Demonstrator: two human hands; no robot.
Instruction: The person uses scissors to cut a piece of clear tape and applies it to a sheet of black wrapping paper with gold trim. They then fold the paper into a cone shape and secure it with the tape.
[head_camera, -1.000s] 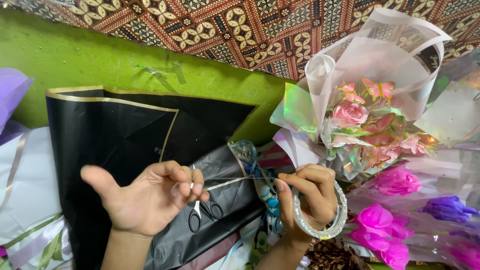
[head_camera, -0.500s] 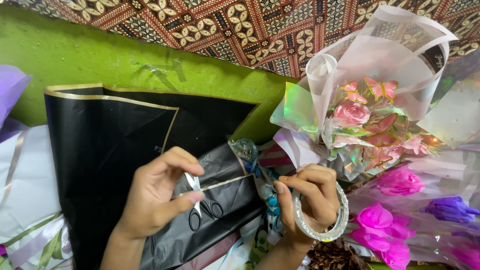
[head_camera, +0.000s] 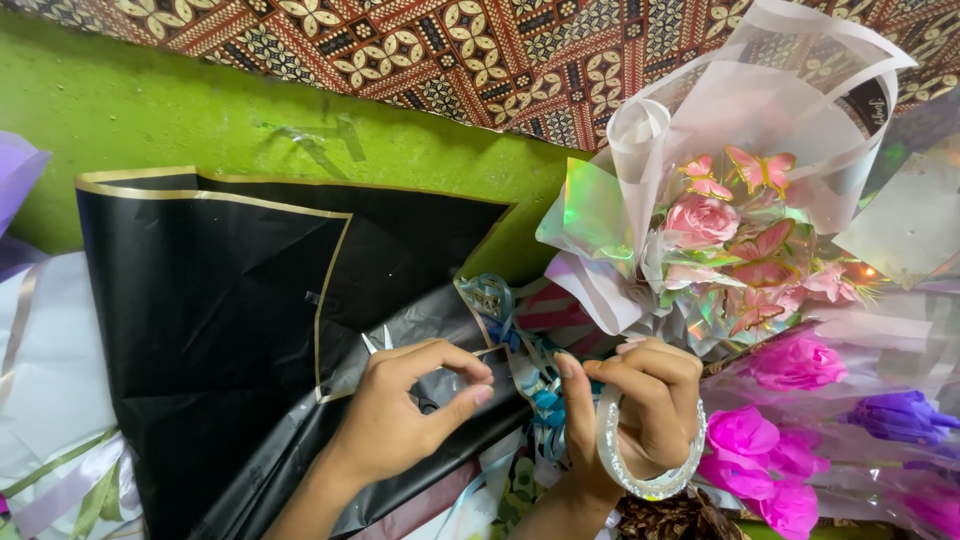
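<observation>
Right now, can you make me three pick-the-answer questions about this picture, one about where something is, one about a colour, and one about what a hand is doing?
1. Where is the bouquet?
A. Upper right, against the wall
B. Lower left corner
C. Under the black sheet

2. What colour edges the black sheet?
A. Red
B. Gold
C. Blue

3. What is the right hand doing with the tape roll?
A. Resting flat beside it
B. Pointing at it from far off
C. Gripping it

Answers:
1. A, it leans at the upper right beside the green wall.
2. B, a thin gold line runs along the sheet's border.
3. C, the fingers curl around the clear ring while the left hand pinches the strip pulled from it, with scissors peeking out just behind.
</observation>
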